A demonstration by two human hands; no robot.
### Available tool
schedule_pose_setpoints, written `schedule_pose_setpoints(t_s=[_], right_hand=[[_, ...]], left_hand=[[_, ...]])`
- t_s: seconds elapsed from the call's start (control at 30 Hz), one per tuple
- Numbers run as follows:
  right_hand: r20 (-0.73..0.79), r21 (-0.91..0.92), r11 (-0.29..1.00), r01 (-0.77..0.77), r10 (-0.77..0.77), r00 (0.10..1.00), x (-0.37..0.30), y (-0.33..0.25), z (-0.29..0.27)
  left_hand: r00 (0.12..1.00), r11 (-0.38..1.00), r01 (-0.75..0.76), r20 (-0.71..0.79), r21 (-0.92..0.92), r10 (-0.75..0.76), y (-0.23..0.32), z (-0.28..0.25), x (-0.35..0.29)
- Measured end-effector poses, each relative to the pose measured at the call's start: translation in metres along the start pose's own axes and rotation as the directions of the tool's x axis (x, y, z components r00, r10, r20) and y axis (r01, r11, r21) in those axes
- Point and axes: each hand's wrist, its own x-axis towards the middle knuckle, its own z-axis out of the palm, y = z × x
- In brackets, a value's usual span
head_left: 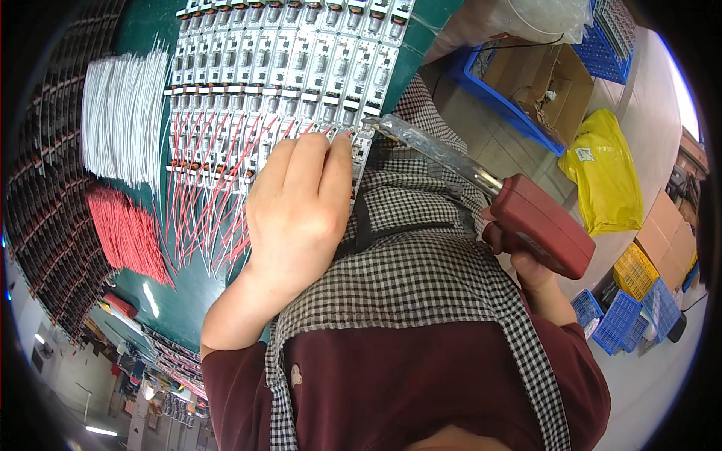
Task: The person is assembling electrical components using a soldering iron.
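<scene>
Table: circuit boards under left grip, pinch unclear; right grip around soldering gun.

I'm in an electronics assembly workshop, a factory floor by the look of it. On the green worktop before me lie panels of small circuit boards, with bundles of cut white wires and red wires to their left (more than I can count at a glance). My right hand grips a red-handled soldering gun, and I wear a checked apron. Farther left run close-packed rows of dark parts; off to the right are blue plastic crates and flattened cardboard.
</scene>
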Motion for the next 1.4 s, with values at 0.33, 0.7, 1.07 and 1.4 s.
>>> schedule_pose_setpoints(t_s=[0.33, 0.7, 1.07, 1.4], right_hand=[[0.037, 0.043, 0.999, -0.008, 0.006, 0.999, 0.003, 0.001, 0.0], [0.008, 0.06, 0.998, -0.035, 0.035, 0.999, 0.008, -0.003, 0.008], [-0.009, 0.411, 0.9, -0.144, 0.162, 0.987, 0.002, -0.01, 0.006], [-0.009, 0.571, 0.806, -0.156, 0.196, 0.981, -0.007, 0.002, 0.009]], left_hand=[[0.999, 0.994, 0.001, -0.041, -0.107, -0.005, -0.001, -0.002, -0.001], [0.996, 0.985, 0.09, 0.021, -0.148, -0.088, 0.0, -0.004, 0.0], [1.0, 0.995, 0.01, -0.007, -0.098, -0.011, -0.003, -0.001, -0.002], [0.989, 0.995, -0.086, -0.126, -0.043, 0.08, 0.003, 0.005, 0.001]])
